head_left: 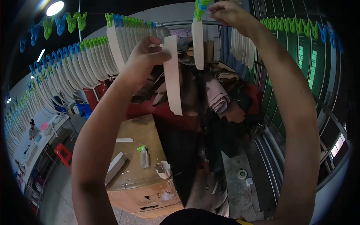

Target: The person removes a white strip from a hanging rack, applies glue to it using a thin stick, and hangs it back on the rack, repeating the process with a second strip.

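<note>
At the upper left of the frame a lamp (55, 8) shines above a line of blue and green pegs (71, 22), and curved rows of white strips (75, 71) hang from them down the left side. Low at the left edge another person (33, 129) sits at a long table, with a red stool (62, 153) a little to the right on the floor.

Left of centre, at the bottom, stands a cardboard box (138, 187). On its top lie a white block (114, 167), a small bottle (144, 156) with a green cap and a white cup (163, 169), the last two near each other.

Above them the left hand (144, 56) is raised, its fingers closed around the upper end of a long white strip (173, 75), which hangs down just right of the hand, apart from the line.

At the top centre a second strip (197, 45) hangs from a clip (198, 9). The right hand (228, 15) reaches in from the right and pinches that clip with narrow fingers.

Behind and below, right of centre, lies a pile of rolled material (221, 93). On the floor at lower right sits a tape roll (242, 174). More green pegs (292, 25) run along the upper right.
</note>
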The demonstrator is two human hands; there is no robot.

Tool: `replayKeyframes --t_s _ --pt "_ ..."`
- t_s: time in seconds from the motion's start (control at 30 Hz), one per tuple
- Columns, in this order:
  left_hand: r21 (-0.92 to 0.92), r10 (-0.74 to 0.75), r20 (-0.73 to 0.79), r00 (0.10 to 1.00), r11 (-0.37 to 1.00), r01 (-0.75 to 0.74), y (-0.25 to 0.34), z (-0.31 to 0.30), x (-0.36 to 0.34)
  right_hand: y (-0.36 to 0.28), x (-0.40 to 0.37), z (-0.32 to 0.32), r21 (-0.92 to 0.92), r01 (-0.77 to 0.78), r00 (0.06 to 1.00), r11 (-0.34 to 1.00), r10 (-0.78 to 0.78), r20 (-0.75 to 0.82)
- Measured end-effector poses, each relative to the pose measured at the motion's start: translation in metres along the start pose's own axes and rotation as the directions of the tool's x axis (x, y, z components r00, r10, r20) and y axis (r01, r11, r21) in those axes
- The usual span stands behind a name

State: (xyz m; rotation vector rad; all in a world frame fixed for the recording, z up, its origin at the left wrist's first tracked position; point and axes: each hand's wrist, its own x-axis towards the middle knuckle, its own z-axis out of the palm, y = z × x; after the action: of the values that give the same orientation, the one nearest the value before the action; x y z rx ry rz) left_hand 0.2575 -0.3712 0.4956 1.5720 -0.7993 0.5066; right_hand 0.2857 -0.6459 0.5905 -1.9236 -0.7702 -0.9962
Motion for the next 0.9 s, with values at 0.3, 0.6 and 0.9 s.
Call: replayKeyframes --t_s 0.3,0.6,0.9 --pt "0.061 0.058 0.001 0.998 0.996 -0.058 -0.029 0.046 0.094 0.004 0.044 0.011 0.009 0.056 0.992 0.998 -0.054 -0.117" --pt "0.060 0.103 -0.041 0.994 0.993 -0.101 -0.025 0.055 0.124 0.010 0.044 0.014 0.014 0.105 0.971 0.994 -0.099 -0.217" --pt "0.076 0.014 0.012 1.000 0.997 -0.015 -0.029 0.049 0.130 0.015 0.044 0.014 0.035 0.154 0.940 0.987 -0.136 -0.314"
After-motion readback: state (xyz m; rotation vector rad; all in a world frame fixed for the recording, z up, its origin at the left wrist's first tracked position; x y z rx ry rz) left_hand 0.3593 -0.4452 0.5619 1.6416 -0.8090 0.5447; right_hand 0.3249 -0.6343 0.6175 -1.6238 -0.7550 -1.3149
